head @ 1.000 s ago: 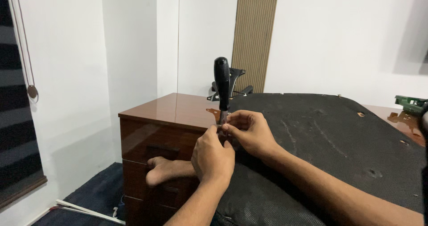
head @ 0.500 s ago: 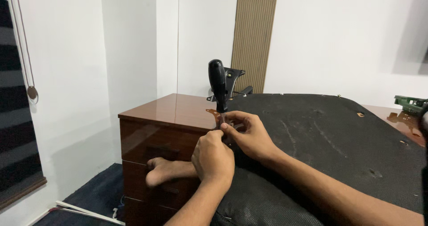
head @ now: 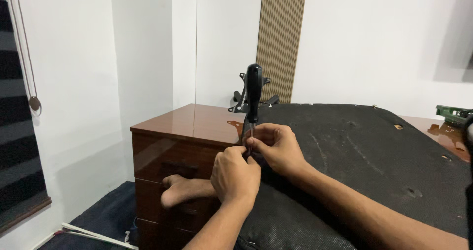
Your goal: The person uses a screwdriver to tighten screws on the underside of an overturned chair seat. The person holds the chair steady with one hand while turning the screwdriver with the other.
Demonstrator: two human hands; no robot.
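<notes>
Count: two hands, one screwdriver, one black padded panel, one wooden cabinet, one bare foot.

Left hand (head: 235,173), nearest the camera: fingers curled inward, tips pressed against the tool's lower shaft just under the right fingers. What exactly they pinch is hidden by the knuckles; cannot tell.

Right hand (head: 277,146), just behind and touching the left: fingers (head: 260,134) closed around the screwdriver (head: 253,95) near the base of its handle, thumb across the front.

Screwdriver: stands roughly upright, straight above the fingers. Handle black, glossy, bulbous at the top, narrowing toward a short metal section that disappears between the fingers. Tip not visible.

Below and to the right of the fingers: black padded panel (head: 364,156), coarse fabric, dusty, scuffed, with small holes; both forearms lie across it.

Below left of the fingers: bare foot (head: 185,191) against the cabinet (head: 167,151) front. Cabinet is reddish-brown, glossy, box-shaped; its tabletop (head: 192,122) reflects light.

Beyond the fingers: a black metal bracket (head: 240,100), a ribbed tan wall panel (head: 281,38), white walls.
</notes>
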